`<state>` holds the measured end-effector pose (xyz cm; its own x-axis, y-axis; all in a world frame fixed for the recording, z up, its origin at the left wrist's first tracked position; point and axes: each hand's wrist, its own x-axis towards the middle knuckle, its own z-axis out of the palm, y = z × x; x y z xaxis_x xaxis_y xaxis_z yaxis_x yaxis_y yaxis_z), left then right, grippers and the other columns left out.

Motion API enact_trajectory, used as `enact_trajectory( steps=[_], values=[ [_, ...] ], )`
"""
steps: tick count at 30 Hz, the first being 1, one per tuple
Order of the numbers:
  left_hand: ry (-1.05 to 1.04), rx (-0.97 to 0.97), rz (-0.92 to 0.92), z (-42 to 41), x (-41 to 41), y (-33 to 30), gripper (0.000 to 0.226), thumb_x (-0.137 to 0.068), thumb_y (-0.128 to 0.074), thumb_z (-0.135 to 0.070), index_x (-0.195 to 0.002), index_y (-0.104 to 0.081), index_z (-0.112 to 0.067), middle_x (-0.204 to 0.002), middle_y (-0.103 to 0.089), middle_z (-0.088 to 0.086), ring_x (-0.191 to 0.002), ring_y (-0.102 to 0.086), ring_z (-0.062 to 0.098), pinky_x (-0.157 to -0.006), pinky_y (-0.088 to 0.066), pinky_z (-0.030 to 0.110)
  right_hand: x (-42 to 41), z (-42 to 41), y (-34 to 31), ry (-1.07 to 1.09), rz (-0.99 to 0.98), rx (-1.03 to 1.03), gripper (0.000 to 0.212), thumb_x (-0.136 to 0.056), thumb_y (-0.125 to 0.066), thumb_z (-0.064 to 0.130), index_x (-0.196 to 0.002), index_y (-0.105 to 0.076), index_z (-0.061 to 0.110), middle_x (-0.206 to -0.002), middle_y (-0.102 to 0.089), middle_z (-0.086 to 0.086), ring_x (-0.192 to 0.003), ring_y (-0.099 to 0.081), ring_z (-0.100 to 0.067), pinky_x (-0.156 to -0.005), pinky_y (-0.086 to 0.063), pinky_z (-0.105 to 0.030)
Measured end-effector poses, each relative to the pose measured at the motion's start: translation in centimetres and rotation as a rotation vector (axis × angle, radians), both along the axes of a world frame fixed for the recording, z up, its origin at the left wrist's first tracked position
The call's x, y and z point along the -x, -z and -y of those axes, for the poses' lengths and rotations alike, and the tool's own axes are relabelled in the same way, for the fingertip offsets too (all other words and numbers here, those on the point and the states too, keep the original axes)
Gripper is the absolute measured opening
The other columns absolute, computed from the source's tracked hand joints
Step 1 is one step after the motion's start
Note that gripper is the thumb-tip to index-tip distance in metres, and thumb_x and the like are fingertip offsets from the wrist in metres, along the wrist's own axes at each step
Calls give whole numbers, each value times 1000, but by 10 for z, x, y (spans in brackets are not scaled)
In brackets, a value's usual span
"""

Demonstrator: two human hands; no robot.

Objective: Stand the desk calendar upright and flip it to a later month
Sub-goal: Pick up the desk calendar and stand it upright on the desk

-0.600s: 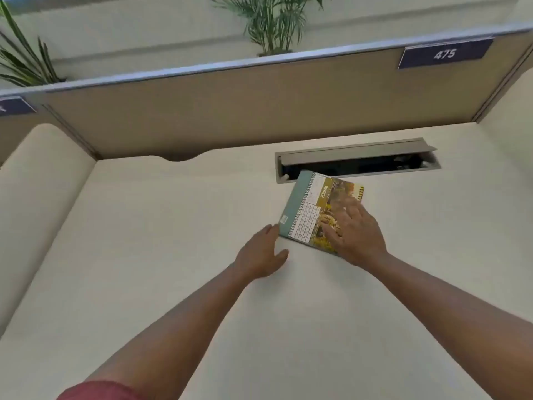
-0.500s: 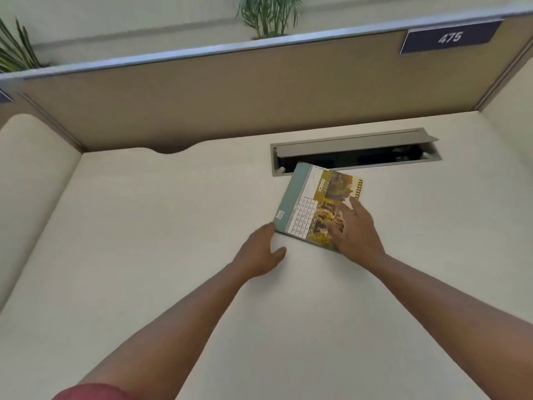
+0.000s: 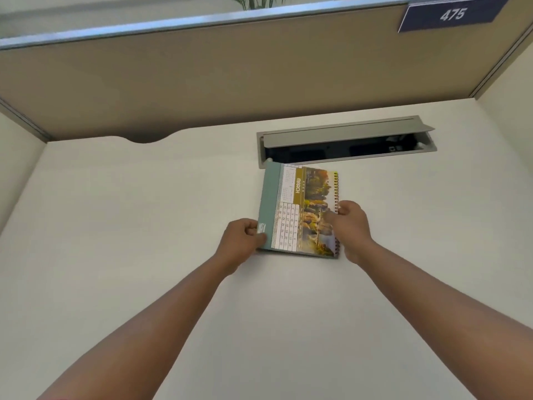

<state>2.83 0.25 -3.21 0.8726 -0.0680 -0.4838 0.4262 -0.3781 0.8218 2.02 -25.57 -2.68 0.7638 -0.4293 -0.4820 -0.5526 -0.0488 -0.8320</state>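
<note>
The desk calendar lies nearly flat on the cream desk, showing a March page with a landscape photo and a date grid. Its teal cardboard base runs along the left side and the spiral binding along the right. My left hand pinches the teal base at its near left corner. My right hand grips the spiral-bound edge on the right.
An open grey cable tray is sunk into the desk just behind the calendar. A tan partition with a "475" sign closes the back, and side panels stand left and right.
My left hand moved from the desk onto the calendar's teal edge. My right hand slid off the page to the spiral edge. The calendar turned straighter, and the view dropped closer.
</note>
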Motion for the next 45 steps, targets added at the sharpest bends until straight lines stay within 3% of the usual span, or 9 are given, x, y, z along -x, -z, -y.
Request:
enact_trajectory(
  steps=[6,10,13,18,24,29,34,42,45],
  values=[
    [181,12,-66,-9,6,-7,60,-79,-83,-5,-128,-54,-22,-115,-72,-1,-96,-72,9,-74,-58,19,1,-2,1,36,-33,-149,60,-90,-77,17,-144,-51,14,-129,-61,-4,-106,-64,-19,-84,-53,-34],
    [404,-284,52,-5,11,-9,105,-60,-96,-29,-142,-31,-26,-127,-57,-8,-114,-60,15,-88,-58,32,2,-5,0,7,-35,-222,31,-91,-76,16,-120,-63,15,-101,-76,3,-80,-76,-13,-58,-58,-29],
    [432,-392,120,0,14,-3,134,-58,-95,-45,-158,-8,-26,-125,-49,-13,-114,-54,12,-86,-51,30,4,-13,-3,-26,8,-215,18,-96,-71,22,-114,-67,25,-106,-78,4,-91,-77,-18,-75,-64,-39],
    [460,-378,109,-7,11,-1,151,-52,-94,-58,-165,-1,-23,-134,-47,-9,-123,-52,14,-96,-51,32,4,-26,-15,-41,63,-118,20,-111,-45,38,-127,-53,31,-105,-64,23,-91,-62,3,-64,-45,-19],
    [454,-331,128,-16,14,-4,114,-70,-85,-50,-160,-23,-21,-122,-47,-8,-114,-58,16,-75,-50,9,3,-31,-27,-81,80,-36,41,-113,-28,42,-148,-45,30,-139,-62,2,-122,-64,-21,-91,-59,-40],
    [494,-561,219,-1,25,-3,89,-94,-58,-29,-165,-6,-12,-155,-33,8,-123,-55,26,-96,-51,34,7,-39,-36,-125,122,18,54,-113,-27,43,-164,-12,40,-158,-45,3,-129,-57,-21,-107,-53,-47],
    [442,-592,316,5,34,1,72,-103,-47,-20,-166,-13,-13,-153,-41,14,-128,-53,33,-101,-50,41,8,-46,-46,-191,194,107,61,-112,-29,45,-165,1,40,-131,-54,10,-112,-66,-17,-103,-55,-48],
    [-190,-105,242,1,30,10,69,-87,-57,12,-149,-56,-16,-142,-63,5,-127,-60,22,-99,-54,27,6,-74,-66,-234,338,60,75,-107,-41,52,-166,0,30,-164,-41,-1,-140,-53,-23,-113,-48,-50],
    [-386,180,175,-2,23,8,59,-84,-63,17,-133,-69,-17,-129,-73,2,-113,-69,18,-79,-63,28,1,-79,-70,-162,390,-23,70,-106,-42,52,-166,-11,31,-165,-39,-1,-144,-49,-24,-115,-46,-52]
  ],
)
